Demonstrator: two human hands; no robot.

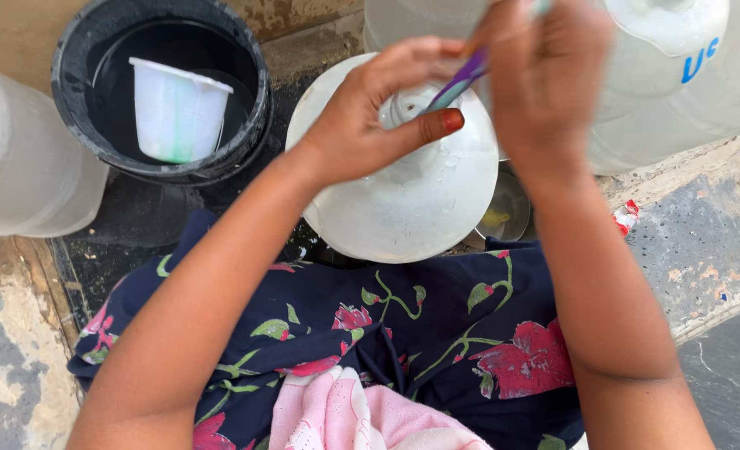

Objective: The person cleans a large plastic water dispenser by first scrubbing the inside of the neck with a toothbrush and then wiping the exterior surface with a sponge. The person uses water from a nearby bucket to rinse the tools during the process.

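The left hand (370, 117) is curled around the narrow neck of a large translucent white jug (403, 192), thumb pressed across the front and fingers wrapped behind, so it has a firm hold on the neck. The right hand (545, 71) is closed just above and beside it, gripping a thin purple-handled tool (461, 79) whose lower end slants down into the jug's mouth; the tool's tip is hidden inside. The jug stands directly under both hands, against a dark floral skirt (436, 333) with a pink cloth (345, 417) on it, nearer the body. Just right of the jug, below the right wrist, a metal bowl (507, 212) peeks out. Beyond the right hand stand more big translucent containers (678, 92). Well left of the left hand, a black bucket (78, 67) holds water and a floating white cup (178, 108).
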